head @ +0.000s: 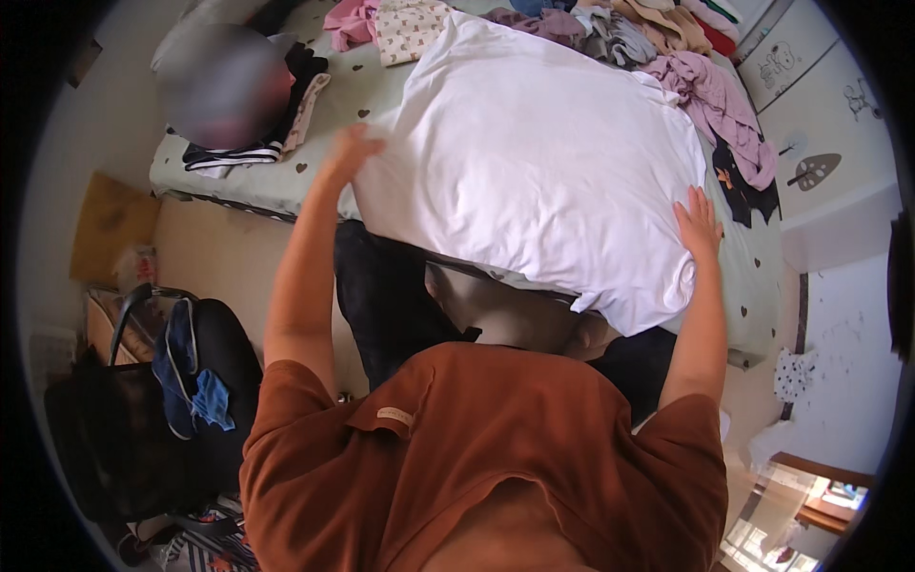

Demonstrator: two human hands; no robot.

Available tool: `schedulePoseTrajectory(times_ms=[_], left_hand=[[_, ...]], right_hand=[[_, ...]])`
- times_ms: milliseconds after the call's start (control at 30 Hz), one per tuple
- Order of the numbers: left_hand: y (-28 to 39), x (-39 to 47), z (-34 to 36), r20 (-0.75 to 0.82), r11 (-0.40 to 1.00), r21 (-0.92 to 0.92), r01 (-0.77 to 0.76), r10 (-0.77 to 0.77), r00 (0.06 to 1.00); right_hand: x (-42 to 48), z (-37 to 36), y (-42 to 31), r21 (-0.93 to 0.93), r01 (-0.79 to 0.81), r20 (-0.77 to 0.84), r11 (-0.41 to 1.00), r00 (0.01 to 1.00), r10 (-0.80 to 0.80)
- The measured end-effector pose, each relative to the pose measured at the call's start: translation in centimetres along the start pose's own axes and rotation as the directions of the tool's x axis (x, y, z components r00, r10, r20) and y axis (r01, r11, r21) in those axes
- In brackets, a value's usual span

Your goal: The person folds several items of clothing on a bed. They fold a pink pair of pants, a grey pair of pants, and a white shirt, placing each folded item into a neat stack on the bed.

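Note:
A large white cloth garment (543,150) lies spread over the edge of the bed (243,182), its near edge hanging down a little. At its left edge is my left hand (354,151), slightly blurred; whether its fingers grip the fabric I cannot tell. My right hand (700,223) rests on the garment's right edge with fingers apart and palm down. Folded clothes, among them a striped one (243,154), are stacked on the left of the bed, partly behind a blurred round area.
Crumpled clothes (607,36) line the far side of the bed, with a mauve garment (722,114) at the right. A black bag (129,429) and a dark chair-like object (221,336) stand at the left. A white cabinet (822,129) borders the right.

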State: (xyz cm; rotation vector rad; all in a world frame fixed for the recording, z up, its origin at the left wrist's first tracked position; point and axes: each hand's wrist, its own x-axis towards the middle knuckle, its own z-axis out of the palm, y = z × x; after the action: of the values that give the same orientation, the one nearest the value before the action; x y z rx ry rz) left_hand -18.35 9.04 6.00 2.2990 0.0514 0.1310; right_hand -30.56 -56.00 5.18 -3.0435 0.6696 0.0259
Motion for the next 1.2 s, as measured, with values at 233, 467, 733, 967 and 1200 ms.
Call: schedulePoseTrajectory(times_ms=[233, 467, 733, 967, 1200], left_hand=[[-4.4, -0.7, -1.6, -0.031, 0.978, 0.179, -0.104, 0.111, 0.993], [-2.4, -7.9, -2.6, 0.119, 0.946, -0.287, 0.15, -0.12, 0.986], [-4.1, -10.4, -1.1, 0.069, 0.672, -0.715, 0.192, -0.205, 0.976], [-5.0, -9.3, -0.3, 0.034, 0.593, -0.79, 0.158, -0.215, 0.976], [-6.0, -9.0, -1.7, 0.091, 0.481, -0.857, 0.187, -0.217, 0.972]], right_hand=[[-2.6, 3.4, 5.7, 0.071, 0.161, -0.251, 0.984, 0.958, -0.139], [-13.3, 2.5, 2.2, 0.931, 0.207, -0.327, 0.3, 0.838, 0.436], [-22.6, 4.7, -2.4, 0.976, 0.216, -0.185, 0.009, 0.815, 0.549], [-25.9, 6.3, -2.2, 0.939, -0.286, 0.316, -0.189, 0.936, 0.153], [-27.8, 2.8, -0.4, 0.84, -0.174, 0.182, -0.514, 0.983, -0.035]])
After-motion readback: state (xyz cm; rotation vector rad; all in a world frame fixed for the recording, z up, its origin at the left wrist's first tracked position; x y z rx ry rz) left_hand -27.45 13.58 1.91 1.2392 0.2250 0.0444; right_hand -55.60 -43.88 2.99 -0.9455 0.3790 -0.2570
